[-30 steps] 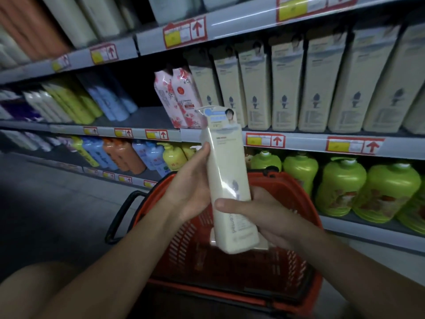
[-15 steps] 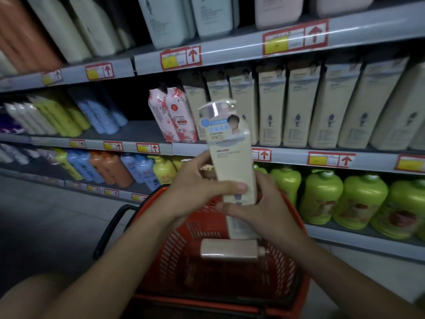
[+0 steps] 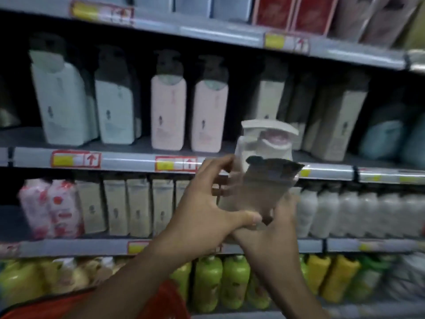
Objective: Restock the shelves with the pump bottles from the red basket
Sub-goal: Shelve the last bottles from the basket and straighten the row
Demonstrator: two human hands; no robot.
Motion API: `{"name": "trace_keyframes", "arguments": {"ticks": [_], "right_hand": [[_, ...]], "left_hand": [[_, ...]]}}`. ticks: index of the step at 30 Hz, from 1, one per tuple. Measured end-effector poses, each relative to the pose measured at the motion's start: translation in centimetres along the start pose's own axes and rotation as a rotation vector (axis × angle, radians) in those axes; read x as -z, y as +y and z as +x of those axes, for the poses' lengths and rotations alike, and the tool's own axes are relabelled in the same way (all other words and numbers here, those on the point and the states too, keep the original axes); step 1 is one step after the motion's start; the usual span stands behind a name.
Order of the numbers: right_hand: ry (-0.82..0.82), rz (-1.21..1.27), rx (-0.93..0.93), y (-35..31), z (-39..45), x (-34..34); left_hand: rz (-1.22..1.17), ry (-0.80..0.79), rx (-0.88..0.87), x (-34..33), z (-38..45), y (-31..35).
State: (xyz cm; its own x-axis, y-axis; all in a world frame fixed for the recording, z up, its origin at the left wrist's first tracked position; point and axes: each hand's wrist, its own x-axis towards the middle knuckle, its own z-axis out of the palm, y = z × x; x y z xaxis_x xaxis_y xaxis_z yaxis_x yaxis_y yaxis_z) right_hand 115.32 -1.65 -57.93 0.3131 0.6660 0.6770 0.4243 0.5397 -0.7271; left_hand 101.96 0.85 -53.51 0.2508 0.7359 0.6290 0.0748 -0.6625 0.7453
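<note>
Both hands were raised in front of the shelving, and between them was a cream pump bottle point(image 3: 262, 180), tilted with its white pump head point(image 3: 268, 140) pointing up and away toward the shelves. The picture was smeared by motion, so the bottle's label and lower body were hard to read.

The left hand point(image 3: 207, 203) came in from the lower left, its fingers curled round the bottle's left side and its thumb point(image 3: 243, 218) laid across the front near the base. The right hand point(image 3: 276, 229) sat under and behind the bottle, its fingers wrapped up around the right side; it was gripping the bottle too, though most of its fingers were hidden behind the bottle.

The bottle was held level with the edge rail of the middle shelf point(image 3: 138, 158), just in front of it and not resting on anything. On that shelf stood pale blue bottles point(image 3: 115, 107), pink bottles point(image 3: 169, 111) and, farther right behind the pump head, cream bottles point(image 3: 338, 125) with dark tops.

Below ran a row of cream boxes point(image 3: 138, 208) beside red-and-white pouches point(image 3: 53, 208), and lower still stood green bottles point(image 3: 208, 286) and yellow ones point(image 3: 338, 277). A strip of the red basket point(image 3: 174, 302) showed at the bottom, partly covered by the left forearm.
</note>
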Motion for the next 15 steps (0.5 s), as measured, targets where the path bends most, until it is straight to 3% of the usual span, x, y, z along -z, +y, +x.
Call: {"name": "trace_keyframes", "arguments": {"ticks": [3,6,11,15], "right_hand": [[0.092,-0.126,0.100,-1.1,4.3,3.6],[0.218,-0.099,0.186,-1.4,8.5,5.8],[0.490,0.109,0.181,0.5,15.1,7.4],[0.528,0.045,0.179,3.2,19.2,8.3]], "left_hand": [[-0.068,-0.017,-0.102,-3.2,3.9,2.0],[-0.152,-0.041,-0.155,-6.3,7.3,3.8],[-0.499,0.159,0.063,-8.8,10.4,3.7],[-0.505,0.164,0.236,-7.7,10.7,1.8]]}}
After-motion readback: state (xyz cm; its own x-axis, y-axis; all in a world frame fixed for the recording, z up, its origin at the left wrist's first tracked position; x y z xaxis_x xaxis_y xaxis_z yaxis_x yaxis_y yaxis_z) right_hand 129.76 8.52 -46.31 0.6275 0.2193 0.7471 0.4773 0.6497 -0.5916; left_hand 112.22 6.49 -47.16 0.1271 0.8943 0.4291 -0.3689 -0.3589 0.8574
